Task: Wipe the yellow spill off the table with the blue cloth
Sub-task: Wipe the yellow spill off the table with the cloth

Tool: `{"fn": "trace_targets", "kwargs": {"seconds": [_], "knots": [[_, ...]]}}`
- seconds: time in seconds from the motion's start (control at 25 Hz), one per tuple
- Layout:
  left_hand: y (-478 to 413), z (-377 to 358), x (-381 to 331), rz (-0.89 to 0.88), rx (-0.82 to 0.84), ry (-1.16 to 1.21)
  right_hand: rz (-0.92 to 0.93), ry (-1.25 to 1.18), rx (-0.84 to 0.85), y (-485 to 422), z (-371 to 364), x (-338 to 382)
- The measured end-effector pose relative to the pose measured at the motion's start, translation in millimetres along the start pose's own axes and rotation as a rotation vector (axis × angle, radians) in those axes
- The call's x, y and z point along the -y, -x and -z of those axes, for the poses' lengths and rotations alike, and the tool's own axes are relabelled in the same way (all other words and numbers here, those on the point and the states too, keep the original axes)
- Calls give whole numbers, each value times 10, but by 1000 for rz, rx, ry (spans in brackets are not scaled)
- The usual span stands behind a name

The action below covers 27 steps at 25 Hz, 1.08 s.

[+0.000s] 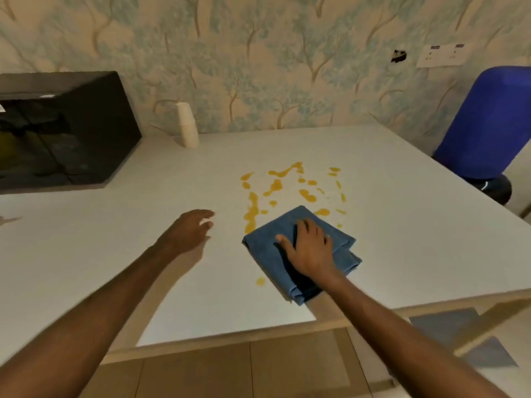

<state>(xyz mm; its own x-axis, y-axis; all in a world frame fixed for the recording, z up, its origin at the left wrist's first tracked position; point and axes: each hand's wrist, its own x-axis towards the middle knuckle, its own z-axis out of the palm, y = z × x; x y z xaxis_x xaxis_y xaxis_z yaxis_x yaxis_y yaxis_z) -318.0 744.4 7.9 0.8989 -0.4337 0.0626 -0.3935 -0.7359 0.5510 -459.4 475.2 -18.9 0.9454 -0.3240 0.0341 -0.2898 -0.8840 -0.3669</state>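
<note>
- You see a yellow-orange spill (280, 186) in scattered blotches on a plain white table (402, 225).
- Your cloth (342, 248) is mid blue, one solid colour.
- The box (63, 130) on the left is glossy black.
- The stack of cups (187, 124) is cream.
- The wallpaper (258, 67) carries pale blue-green trees with brown branches on beige.
- The barrel (488, 122) is deep blue.
</note>
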Motion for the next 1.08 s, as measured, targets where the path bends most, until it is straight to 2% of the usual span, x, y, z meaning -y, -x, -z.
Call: {"fn": "trace_targets", "kwargs": {"seconds": [0.08,0.2,0.28,0.44,0.56,0.64,0.68,0.72,0.84,0.88,0.92,0.96,1.08], "knots": [[-64,34,521,35,-42,-116,-133,27,40,35,-355,98],[-187,44,925,-41,-132,-301,-96,127,39,-86,-420,222],[-259,-10,1031,-70,-113,-339,141,197,80,-69,-385,200],[-416,-76,1170,-63,-40,-219,793,230,202,200,-343,-54],[-440,-142,1279,-65,-47,-198,929,234,257,106,-302,-139],[-458,-157,1287,-71,-58,-205,910,247,268,-107,-292,-64],[-471,-156,1291,-71,-57,-208,845,245,253,-243,-333,3],[-475,-157,1292,-69,-54,-205,721,241,219,-374,-401,90],[-454,-167,1315,-58,-40,-177,119,171,86,-756,-650,589],[-450,-176,1319,-58,-39,-164,-9,148,59,-857,-703,781],[-454,-186,1323,-64,-38,-161,-41,159,47,-908,-746,918],[-463,-197,1327,-72,-37,-169,19,196,49,-906,-773,965],[-449,-176,1353,-94,-39,-177,466,275,109,-587,-686,705]]}}
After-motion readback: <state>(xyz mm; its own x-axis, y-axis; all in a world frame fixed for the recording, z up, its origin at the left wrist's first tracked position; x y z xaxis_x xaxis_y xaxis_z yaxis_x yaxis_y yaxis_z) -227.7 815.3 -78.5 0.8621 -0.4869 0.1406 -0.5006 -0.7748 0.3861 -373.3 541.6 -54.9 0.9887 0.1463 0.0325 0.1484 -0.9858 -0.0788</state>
